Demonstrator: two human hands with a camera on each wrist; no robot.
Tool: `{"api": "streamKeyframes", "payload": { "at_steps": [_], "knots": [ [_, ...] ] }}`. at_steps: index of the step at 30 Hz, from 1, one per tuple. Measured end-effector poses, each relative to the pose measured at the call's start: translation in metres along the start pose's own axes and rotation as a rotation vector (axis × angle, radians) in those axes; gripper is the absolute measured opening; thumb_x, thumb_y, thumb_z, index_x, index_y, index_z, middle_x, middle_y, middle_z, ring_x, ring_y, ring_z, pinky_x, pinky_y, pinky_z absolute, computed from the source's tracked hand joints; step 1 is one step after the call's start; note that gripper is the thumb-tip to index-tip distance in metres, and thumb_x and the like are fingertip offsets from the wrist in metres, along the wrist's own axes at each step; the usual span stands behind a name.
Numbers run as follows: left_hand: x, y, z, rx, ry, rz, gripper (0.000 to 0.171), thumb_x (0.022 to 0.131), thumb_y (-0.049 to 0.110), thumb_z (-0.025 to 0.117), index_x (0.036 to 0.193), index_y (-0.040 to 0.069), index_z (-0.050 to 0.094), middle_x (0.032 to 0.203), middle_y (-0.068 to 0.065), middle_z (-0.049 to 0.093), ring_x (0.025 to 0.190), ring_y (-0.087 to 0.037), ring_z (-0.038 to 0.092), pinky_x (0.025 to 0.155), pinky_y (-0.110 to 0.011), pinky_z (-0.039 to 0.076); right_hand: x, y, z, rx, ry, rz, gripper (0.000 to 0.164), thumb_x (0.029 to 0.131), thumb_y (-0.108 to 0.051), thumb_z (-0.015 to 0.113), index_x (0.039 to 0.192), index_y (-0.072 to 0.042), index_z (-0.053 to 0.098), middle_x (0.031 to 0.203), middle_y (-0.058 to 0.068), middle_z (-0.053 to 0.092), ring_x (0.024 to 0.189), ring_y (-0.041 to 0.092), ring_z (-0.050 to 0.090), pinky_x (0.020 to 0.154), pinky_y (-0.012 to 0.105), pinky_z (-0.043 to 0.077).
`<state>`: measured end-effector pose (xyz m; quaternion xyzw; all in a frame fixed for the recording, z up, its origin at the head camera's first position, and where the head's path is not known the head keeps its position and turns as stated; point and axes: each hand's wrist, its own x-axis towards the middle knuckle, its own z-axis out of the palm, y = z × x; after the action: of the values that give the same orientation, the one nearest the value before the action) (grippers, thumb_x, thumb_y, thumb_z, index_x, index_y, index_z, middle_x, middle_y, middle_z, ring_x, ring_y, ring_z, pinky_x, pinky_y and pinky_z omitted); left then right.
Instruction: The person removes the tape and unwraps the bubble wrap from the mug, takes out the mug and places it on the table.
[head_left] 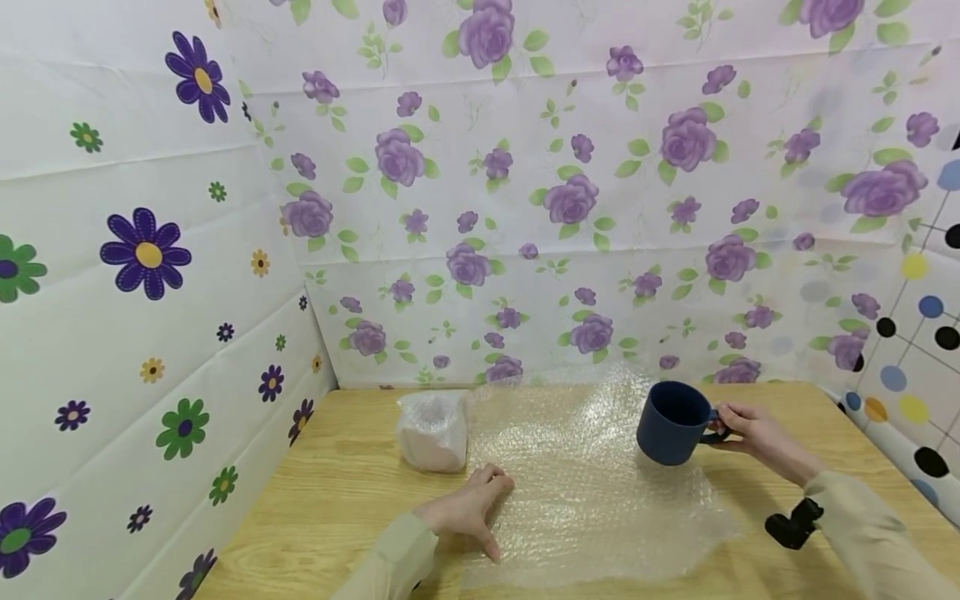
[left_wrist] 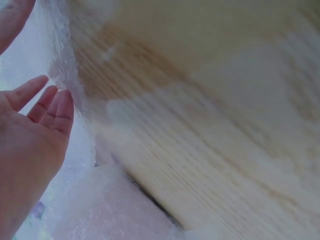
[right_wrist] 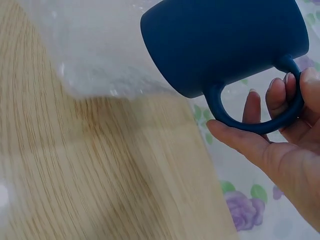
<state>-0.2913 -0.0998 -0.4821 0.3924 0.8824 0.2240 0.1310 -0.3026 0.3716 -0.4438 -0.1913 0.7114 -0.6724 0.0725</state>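
Observation:
A dark blue mug (head_left: 671, 423) is gripped by its handle in my right hand (head_left: 761, 442), over the right part of a clear bubble wrap sheet (head_left: 577, 508). In the right wrist view the fingers and thumb curl about the mug handle (right_wrist: 252, 126). My left hand (head_left: 465, 507) is at the sheet's left edge with fingers spread and slightly bent, holding nothing; whether it touches the wrap is unclear. Just beyond that hand sits a whitish bundle in bubble wrap (head_left: 432, 433); its contents cannot be made out.
The light wooden table (head_left: 322, 500) carries the sheet and bundle. Behind it hangs a rose-patterned cloth wall (head_left: 525, 208); a daisy-patterned wall (head_left: 150, 333) closes the left and a dotted cloth (head_left: 911, 367) the right. A black device (head_left: 795, 525) is on the right wrist.

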Motion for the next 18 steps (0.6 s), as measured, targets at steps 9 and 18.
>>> {"api": "streamKeyframes", "payload": {
  "at_steps": [9,18],
  "knots": [
    [-0.001,-0.001,0.001,-0.013,-0.009,0.006,0.099,0.051,0.032,0.084,0.132,0.002,0.035,0.126,-0.008,0.027,0.118,-0.023,0.025,0.097,-0.034,0.030,-0.013,0.000,-0.021,0.013,0.035,-0.015,0.028,0.100,-0.017,0.034,0.091,0.008,0.044,0.088,0.013,0.044,0.085,0.018,0.052,0.073,0.038,0.049],
    [0.001,-0.002,0.001,-0.017,-0.016,0.016,0.101,0.051,0.033,0.083,0.133,0.001,0.033,0.127,-0.009,0.026,0.119,-0.025,0.024,0.098,-0.036,0.030,-0.024,0.004,-0.049,0.014,0.080,-0.019,0.025,0.100,-0.016,0.033,0.091,0.001,0.049,0.086,0.009,0.046,0.084,0.016,0.053,0.070,0.035,0.050]
  ]
}}
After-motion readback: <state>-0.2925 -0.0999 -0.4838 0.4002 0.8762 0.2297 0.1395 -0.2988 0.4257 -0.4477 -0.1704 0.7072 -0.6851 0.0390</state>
